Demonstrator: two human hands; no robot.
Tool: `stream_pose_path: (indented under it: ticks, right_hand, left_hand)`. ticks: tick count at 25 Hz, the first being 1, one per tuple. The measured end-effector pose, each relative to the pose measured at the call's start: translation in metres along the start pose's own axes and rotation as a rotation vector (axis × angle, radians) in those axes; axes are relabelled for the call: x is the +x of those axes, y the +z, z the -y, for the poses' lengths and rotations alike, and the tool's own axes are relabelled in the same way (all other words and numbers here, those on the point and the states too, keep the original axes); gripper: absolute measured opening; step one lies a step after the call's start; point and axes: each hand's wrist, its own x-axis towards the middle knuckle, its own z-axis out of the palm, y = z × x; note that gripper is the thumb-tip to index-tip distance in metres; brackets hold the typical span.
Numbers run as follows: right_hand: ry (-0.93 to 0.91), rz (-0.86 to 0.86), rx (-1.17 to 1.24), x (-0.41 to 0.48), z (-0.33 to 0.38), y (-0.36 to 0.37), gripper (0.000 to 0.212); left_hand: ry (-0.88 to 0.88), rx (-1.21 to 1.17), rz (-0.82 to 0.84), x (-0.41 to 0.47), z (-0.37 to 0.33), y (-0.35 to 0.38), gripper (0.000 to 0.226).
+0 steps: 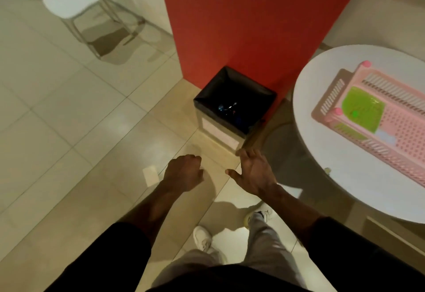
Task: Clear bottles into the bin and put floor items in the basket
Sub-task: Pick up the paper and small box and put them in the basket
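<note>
A square bin [218, 128] with a black liner stands on the floor against the red pillar; glints of bottles [226, 107] show deep inside it. On the round white table [322, 153] at the right lies a pink slotted basket [402, 140] holding a green flat item [363, 112]. My left hand [184, 173] hangs over the floor in front of the bin, fingers curled with nothing visible in it. My right hand [254, 173] is beside it, fingers spread and empty, just short of the bin's near corner.
A red pillar [253, 20] rises behind the bin. A white chair [76, 1] stands at the far left on the tiled floor. A pale flat patch [150, 175] lies on the floor left of my left hand. My feet in white shoes [202, 237] are below.
</note>
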Motion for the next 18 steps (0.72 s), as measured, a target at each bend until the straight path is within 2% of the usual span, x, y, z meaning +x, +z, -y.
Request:
stream_pose_path:
  ticks: [7,15,18]
  right_hand:
    - [-0.125,0.155,-0.109,-0.008,0.09,0.054,0.078]
    - [-0.287,0.205,-0.148,0.028,0.153,0.074,0.085]
    - [-0.298,0.196,-0.138,0.049,0.167,0.087,0.088]
  left_hand:
    - [-0.144,0.007,0.051,-0.085,0.112,0.049,0.037]
    - [-0.276,-0.15,0.012,-0.103,0.159,0.06,0.037]
    - [-0.257,-0.184,-0.013,-0.092,0.173,0.055,0.055]
